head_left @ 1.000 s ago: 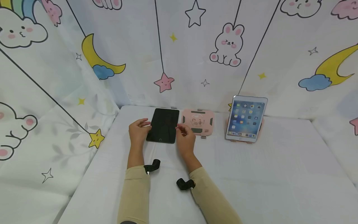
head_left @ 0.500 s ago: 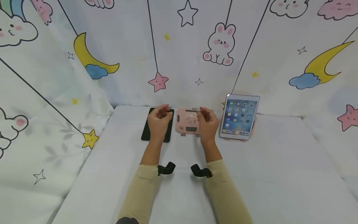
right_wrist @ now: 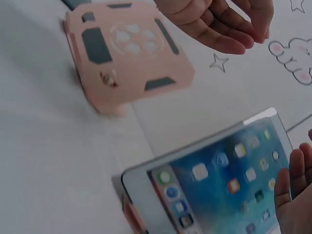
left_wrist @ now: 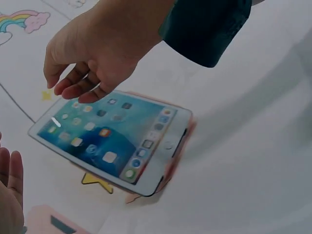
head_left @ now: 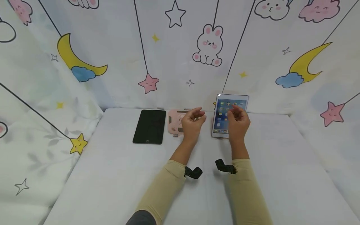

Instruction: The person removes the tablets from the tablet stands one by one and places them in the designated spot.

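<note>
My left hand (head_left: 192, 126) hovers over the right part of a pink tablet case (head_left: 173, 123), holding nothing, with its fingers loosely bent. Beside it, my right hand (head_left: 239, 123) is in front of a white tablet (head_left: 220, 117) and covers part of its lit screen. In the left wrist view the right hand's fingers (left_wrist: 73, 85) hang over the tablet's upper edge and grip nothing. The white tablet leans back on a pink support (right_wrist: 132, 217), its screen showing app icons. To the left lies a black tablet (head_left: 149, 126) with a dark screen, away from both hands.
All of this stands on a white-covered table (head_left: 118, 175), near its back edge. Behind it rises a white cloth backdrop (head_left: 118, 90) printed with moons, stars and a rabbit. A black wrist camera (head_left: 194, 172) sticks out from the left sleeve.
Both hands have left the black tablet's sides and moved right, the left to the pink case, the right to the white tablet. The head view has turned right.
</note>
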The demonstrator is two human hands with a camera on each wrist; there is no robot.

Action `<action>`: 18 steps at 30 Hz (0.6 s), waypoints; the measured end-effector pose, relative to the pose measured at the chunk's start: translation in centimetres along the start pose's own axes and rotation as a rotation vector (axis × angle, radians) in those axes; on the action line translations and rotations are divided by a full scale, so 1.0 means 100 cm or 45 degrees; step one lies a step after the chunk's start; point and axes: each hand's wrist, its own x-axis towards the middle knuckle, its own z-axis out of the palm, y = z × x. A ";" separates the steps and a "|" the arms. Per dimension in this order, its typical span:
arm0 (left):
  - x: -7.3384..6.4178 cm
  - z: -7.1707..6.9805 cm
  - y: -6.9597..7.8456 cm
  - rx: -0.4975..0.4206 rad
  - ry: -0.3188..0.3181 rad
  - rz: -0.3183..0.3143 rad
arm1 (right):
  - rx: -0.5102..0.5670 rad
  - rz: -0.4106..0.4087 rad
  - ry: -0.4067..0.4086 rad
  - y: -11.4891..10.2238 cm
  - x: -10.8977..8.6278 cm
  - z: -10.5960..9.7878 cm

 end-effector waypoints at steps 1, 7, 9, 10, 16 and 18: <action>-0.003 0.005 -0.005 0.001 -0.015 -0.012 | -0.010 -0.010 0.016 0.003 0.002 -0.008; -0.015 0.022 -0.036 0.059 -0.014 -0.116 | -0.149 0.049 0.081 0.028 0.009 -0.044; -0.020 0.026 -0.045 0.092 0.008 -0.158 | -0.224 0.091 0.089 0.038 0.010 -0.054; -0.022 0.027 -0.049 0.110 0.017 -0.177 | -0.269 0.111 0.089 0.043 0.009 -0.058; -0.036 0.036 -0.063 0.159 0.067 -0.255 | -0.440 0.176 0.056 0.069 0.004 -0.080; -0.040 0.039 -0.065 0.132 0.061 -0.289 | -0.441 0.185 0.051 0.074 0.002 -0.085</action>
